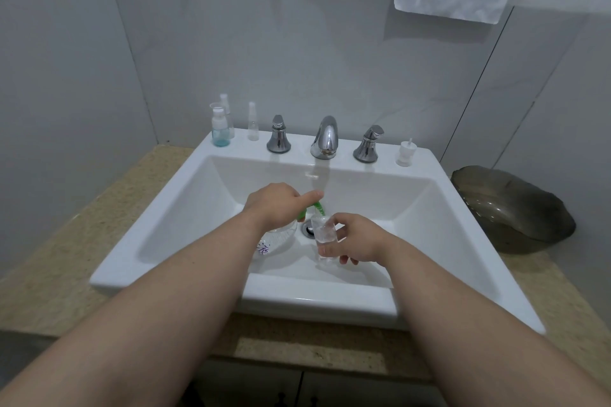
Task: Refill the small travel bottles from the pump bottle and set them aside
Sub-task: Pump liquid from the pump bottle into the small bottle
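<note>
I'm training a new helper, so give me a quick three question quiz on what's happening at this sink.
1. True or false: the right hand holds the small clear travel bottle at the green pump nozzle.
2. What stands on the sink ledge, far left? A) bottle of blue liquid B) sponge C) mug
3. Fill in: the left hand grips the ___.
Key: 1 true; 2 A; 3 pump bottle.

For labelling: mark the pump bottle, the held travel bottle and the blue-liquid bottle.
pump bottle (280,238), head view, its clear body.
travel bottle (322,232), head view, upper body.
blue-liquid bottle (221,136), head view, blue lower part.
</note>
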Demonstrator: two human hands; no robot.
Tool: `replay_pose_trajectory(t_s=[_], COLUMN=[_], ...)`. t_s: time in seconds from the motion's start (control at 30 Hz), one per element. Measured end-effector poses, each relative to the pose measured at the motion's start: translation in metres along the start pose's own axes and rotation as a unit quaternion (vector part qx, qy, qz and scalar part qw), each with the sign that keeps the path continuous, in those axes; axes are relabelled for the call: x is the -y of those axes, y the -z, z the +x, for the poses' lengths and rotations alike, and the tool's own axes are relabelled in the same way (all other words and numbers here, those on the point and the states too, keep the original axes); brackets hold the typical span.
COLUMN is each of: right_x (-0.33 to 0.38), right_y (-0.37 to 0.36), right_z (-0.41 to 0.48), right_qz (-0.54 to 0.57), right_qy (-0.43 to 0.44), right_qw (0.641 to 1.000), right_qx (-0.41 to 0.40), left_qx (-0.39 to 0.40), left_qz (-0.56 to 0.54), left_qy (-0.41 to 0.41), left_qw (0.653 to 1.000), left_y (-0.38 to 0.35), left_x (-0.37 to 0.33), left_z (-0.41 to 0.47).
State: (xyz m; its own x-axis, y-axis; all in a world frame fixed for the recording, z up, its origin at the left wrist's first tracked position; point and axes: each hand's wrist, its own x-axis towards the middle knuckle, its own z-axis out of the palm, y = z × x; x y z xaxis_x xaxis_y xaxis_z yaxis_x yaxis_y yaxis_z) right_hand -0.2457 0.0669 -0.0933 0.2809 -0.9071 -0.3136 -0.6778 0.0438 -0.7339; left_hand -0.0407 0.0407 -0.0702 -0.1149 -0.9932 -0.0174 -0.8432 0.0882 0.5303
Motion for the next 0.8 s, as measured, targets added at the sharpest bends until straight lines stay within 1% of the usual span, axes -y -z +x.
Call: replay_pose_trajectory(t_s=[0.37, 0.8], right_x=[-0.0004, -0.0019], right_y=[0.0001, -0.0007], right_z=[0.0000, 0.0024], right_qz=[-0.006, -0.001], right_qy=[0.000, 0.003], right_qw=[1.000, 1.000], right_qx=[-0.001, 0.002], left_qx=[0.001, -0.013], left_qz=[-0.004, -0.004], left_qy=[0.008, -0.002], left_qw=[1.000, 1.000], left_y=[-0.0003, -0.0023], left_x=[-0.0024, -0.0013], left_z=[0.0021, 0.0065])
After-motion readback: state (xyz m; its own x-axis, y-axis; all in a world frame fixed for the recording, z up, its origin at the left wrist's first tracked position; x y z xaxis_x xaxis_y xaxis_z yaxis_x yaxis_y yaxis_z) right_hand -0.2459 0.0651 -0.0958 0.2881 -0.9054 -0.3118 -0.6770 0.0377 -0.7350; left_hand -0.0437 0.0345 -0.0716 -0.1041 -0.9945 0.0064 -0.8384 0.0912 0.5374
